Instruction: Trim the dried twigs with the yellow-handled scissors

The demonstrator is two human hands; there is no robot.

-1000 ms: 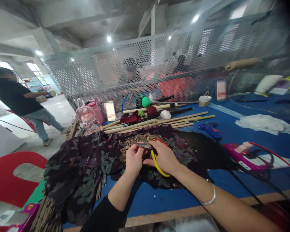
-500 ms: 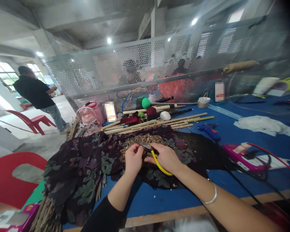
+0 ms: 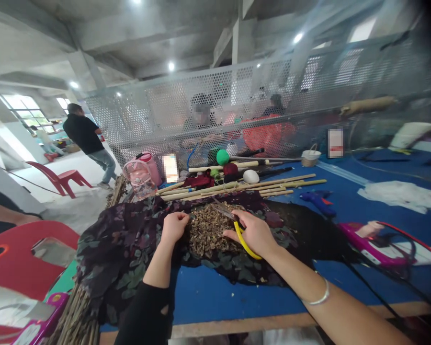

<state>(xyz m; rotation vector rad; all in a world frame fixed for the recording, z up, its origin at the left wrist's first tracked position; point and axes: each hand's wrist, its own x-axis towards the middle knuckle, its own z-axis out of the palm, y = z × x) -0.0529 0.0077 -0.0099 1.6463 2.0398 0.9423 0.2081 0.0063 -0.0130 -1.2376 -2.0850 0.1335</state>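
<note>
My right hand (image 3: 255, 232) grips a pair of scissors (image 3: 244, 242) with a yellow handle. Their blades point up and left over a heap of small dry brown plant pieces (image 3: 208, 232). My left hand (image 3: 174, 227) is at the heap's left edge, thumb and fingertips pinched together; whatever is between them is too small to make out. Under the heap and both hands spreads a dark floral cloth (image 3: 125, 244) on the blue tabletop (image 3: 208, 299).
Behind the heap lie several wooden sticks (image 3: 290, 184), yarn balls (image 3: 222, 156) and a pink bag (image 3: 143, 177). To the right are a blue glue gun (image 3: 318, 201) and a magenta power strip (image 3: 373, 247). Bundled dry stems (image 3: 75, 316) and a red chair (image 3: 25, 258) stand left.
My left hand has moved left, away from the scissors, uncovering more of the heap. The right hand keeps the scissors. The view has shifted, and another person's arm shows at the left edge.
</note>
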